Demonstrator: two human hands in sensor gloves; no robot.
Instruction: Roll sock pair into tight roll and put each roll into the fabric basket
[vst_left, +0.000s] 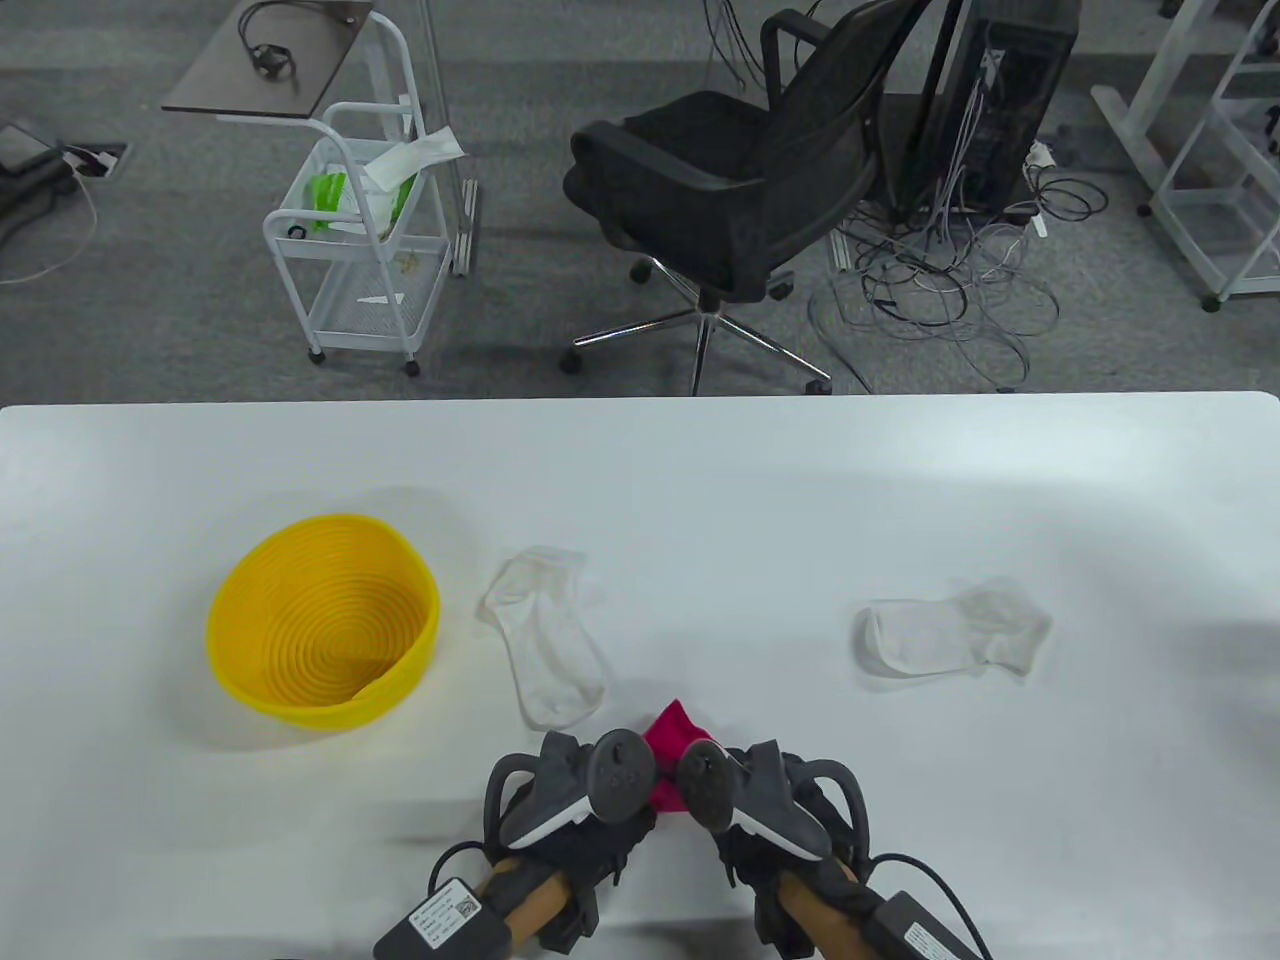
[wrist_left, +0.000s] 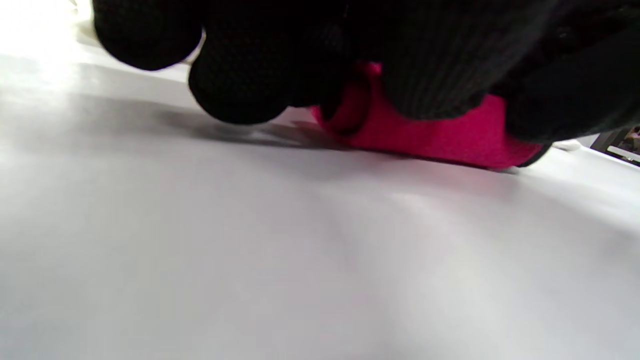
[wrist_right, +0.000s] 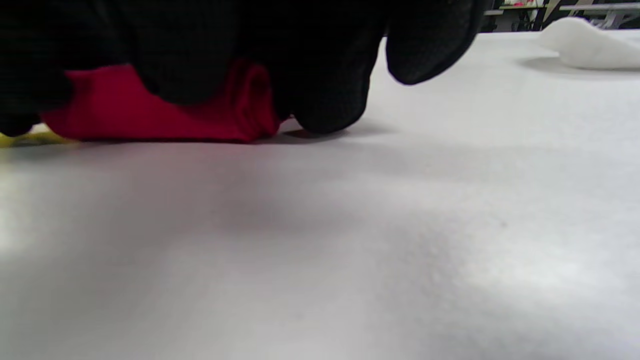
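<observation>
- Two gloved hands meet at the near edge of the white tabletop (vst_left: 700, 480), the left hand (vst_left: 575, 800) and the right hand (vst_left: 765, 800) side by side over a bright magenta-pink fabric sock pair (vst_left: 668, 745).
- In both wrist views the black-gloved fingers (wrist_left: 240, 95) of the left hand and the fingers (wrist_right: 325, 100) of the right hand curl down over the pink fabric and hold it against the tabletop; a rolled lip of cloth shows beneath them.
- The step in hand appears to be the rolling itself: part of the pink pair lies flat beyond the hands, toward the far edge, so the roll looks only partly made.
- A round yellow ribbed fabric basket (vst_left: 325, 620) stands toward the left edge, nothing visible inside it.
- A flat white ankle sock pair (vst_left: 550, 640) lies just right of the basket; a second, crumpled white sock pair (vst_left: 950, 635) lies toward the right edge, well apart from the hands.
- The next move likely calls for even pressure from both hands, turning the roll forward over the remaining flat cloth so it stays tight, before carrying it left to the basket.
</observation>
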